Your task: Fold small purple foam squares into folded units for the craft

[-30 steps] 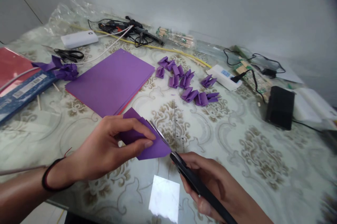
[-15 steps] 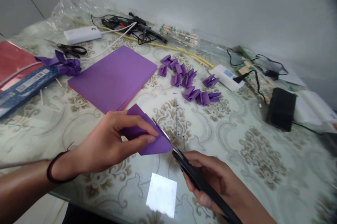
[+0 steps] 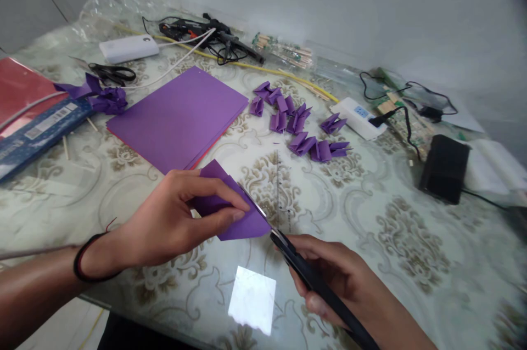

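Observation:
My left hand (image 3: 177, 218) pinches a folded piece of purple paper (image 3: 251, 224) between thumb and fingers, above the table. My right hand (image 3: 329, 278) grips black-handled scissors (image 3: 304, 270), whose blades lie along the paper's upper right edge. Part of the handle is hidden by my fingers. Beyond my left hand lies a stack of purple sheets (image 3: 181, 114), with red showing under its edge. Several small folded purple paper pieces (image 3: 298, 119) are grouped to the right of the stack.
A second pair of scissors (image 3: 111, 73), a white power bank (image 3: 129, 48) and crumpled purple paper (image 3: 109, 100) lie at the left. A white power strip (image 3: 358, 118) and a black adapter (image 3: 444, 169) are on the right. Bagged wooden sticks (image 3: 284, 51) rest by the wall.
Both hands, the paper and the scissors hold almost the same pose. The whole view has shifted slightly, with no object visibly moved on the table.

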Motion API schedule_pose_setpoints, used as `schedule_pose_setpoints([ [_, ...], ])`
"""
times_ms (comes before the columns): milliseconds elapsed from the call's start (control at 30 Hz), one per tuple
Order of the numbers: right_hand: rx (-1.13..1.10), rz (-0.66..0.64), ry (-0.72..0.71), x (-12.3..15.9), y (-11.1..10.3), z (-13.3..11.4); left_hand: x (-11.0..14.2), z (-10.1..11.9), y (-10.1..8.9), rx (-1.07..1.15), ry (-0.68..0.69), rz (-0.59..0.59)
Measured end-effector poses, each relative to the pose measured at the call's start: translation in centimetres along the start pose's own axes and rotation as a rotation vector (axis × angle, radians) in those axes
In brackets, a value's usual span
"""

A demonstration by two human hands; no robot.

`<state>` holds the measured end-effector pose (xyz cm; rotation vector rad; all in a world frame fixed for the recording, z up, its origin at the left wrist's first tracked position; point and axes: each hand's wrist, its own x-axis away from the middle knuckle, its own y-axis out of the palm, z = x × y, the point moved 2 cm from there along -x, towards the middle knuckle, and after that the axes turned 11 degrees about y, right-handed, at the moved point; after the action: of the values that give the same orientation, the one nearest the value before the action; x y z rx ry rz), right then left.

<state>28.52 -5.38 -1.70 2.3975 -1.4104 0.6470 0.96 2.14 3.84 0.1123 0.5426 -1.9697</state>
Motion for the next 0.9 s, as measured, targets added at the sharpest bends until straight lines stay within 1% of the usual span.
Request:
schedule_pose_setpoints([
  [267, 0.058, 0.057, 0.015, -0.01, -0.1, -0.22, 0.06, -0.22, 0.08, 0.008, -0.009, 0.004],
  [567, 0.091, 0.065, 0.0, 0.05, 0.01, -0.43, 0.01, -0.13, 0.08, 0.049, -0.051, 0.006],
  [800, 0.056, 0.049, 0.031, 0.01, 0.03, 0.1, 0.06, -0.18, 0.12, 0.064, -0.065, -0.002],
  [900, 0.004, 0.091, 0.024, 0.08, -0.07, 0.48, 0.07, -0.07, 0.08, 0.049, -0.061, -0.01],
])
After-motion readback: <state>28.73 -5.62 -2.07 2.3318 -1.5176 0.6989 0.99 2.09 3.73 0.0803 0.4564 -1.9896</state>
